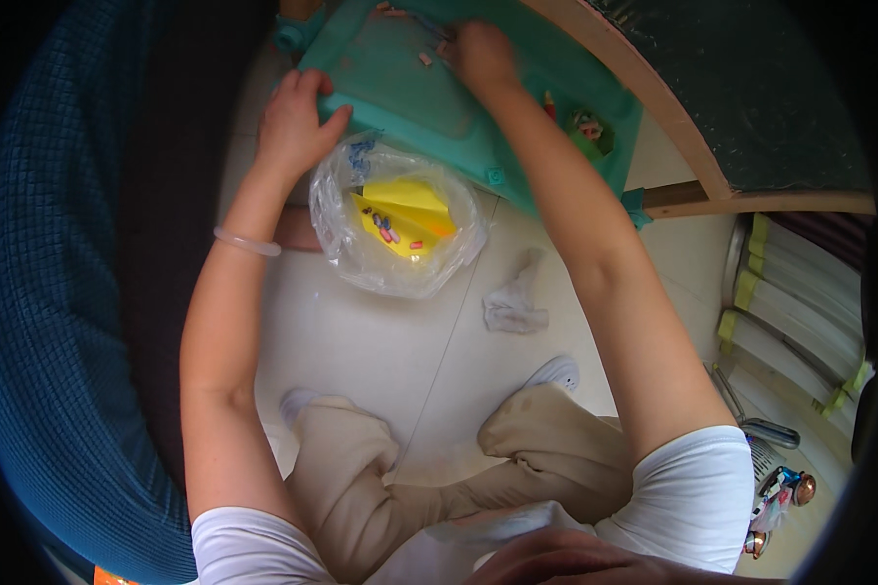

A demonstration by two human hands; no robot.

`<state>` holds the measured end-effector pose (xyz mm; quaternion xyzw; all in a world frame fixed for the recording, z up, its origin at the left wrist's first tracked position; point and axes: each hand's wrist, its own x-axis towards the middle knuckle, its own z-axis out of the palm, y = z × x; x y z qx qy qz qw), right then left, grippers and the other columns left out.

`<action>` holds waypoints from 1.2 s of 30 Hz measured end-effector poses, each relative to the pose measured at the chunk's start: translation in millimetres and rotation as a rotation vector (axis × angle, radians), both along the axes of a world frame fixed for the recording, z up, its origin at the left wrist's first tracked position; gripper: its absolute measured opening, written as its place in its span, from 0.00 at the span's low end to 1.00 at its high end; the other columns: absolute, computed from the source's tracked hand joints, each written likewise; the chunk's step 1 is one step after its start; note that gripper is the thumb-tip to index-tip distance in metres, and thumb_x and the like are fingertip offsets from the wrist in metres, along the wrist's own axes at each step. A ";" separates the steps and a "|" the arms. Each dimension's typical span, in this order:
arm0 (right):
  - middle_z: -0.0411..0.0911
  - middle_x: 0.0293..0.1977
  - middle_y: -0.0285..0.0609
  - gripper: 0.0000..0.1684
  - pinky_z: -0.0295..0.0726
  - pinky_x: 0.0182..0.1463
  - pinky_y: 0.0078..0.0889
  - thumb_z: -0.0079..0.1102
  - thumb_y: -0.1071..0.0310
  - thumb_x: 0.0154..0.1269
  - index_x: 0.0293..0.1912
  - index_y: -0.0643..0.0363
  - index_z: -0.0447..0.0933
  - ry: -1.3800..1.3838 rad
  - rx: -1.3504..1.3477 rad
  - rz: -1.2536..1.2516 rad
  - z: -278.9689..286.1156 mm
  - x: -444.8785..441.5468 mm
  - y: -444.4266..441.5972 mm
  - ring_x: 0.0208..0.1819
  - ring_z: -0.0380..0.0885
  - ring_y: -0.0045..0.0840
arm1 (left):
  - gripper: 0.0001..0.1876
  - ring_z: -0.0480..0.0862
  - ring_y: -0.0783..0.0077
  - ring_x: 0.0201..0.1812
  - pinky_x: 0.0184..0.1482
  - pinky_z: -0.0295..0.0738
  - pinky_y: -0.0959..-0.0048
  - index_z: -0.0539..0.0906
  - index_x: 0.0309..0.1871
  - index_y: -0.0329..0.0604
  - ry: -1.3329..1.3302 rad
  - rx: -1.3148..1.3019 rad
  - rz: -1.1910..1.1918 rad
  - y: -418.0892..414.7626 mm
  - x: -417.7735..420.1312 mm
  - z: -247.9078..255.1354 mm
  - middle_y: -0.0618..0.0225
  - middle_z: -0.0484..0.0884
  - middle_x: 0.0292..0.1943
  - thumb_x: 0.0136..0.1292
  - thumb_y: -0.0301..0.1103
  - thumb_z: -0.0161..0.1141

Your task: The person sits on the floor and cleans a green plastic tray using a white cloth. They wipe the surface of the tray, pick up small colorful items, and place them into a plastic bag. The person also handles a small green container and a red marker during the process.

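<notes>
My left hand (pixel 293 121) rests on the near left edge of a green plastic tray (pixel 410 121), fingers apart. Over the tray's upper middle, my right hand (pixel 483 57) is bent down among small chalk pieces; its fingertips are blurred, and whether they hold one cannot be told. A pink chalk stub (pixel 425 59) lies just left of it. A small green container (pixel 591 135) of chalk pieces sits at the tray's right, near a red object (pixel 549 106). Below the tray edge a clear plastic bag (pixel 336 256) stands open, with yellow paper (pixel 410 201) and several chalk bits inside.
A wood-framed blackboard (pixel 775 95) rises at the upper right. A crumpled whitish cloth (pixel 516 303) lies on the tiled floor (pixel 351 344) between the bag and my feet. Blue textured upholstery (pixel 58 292) borders the left. At the right are a rack-like item (pixel 797 292) and small objects (pixel 775 497).
</notes>
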<state>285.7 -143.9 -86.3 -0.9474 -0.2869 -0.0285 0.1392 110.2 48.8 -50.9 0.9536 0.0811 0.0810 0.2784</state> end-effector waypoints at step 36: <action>0.76 0.36 0.53 0.12 0.71 0.51 0.40 0.57 0.71 0.50 0.38 0.61 0.77 -0.173 0.028 0.408 4.2 27.9 69.9 0.43 0.75 0.42 | 0.17 0.75 0.54 0.44 0.44 0.72 0.60 0.73 0.39 0.43 -0.010 0.032 -0.040 1.4 2.9 -3.2 0.59 0.74 0.39 0.49 0.40 0.63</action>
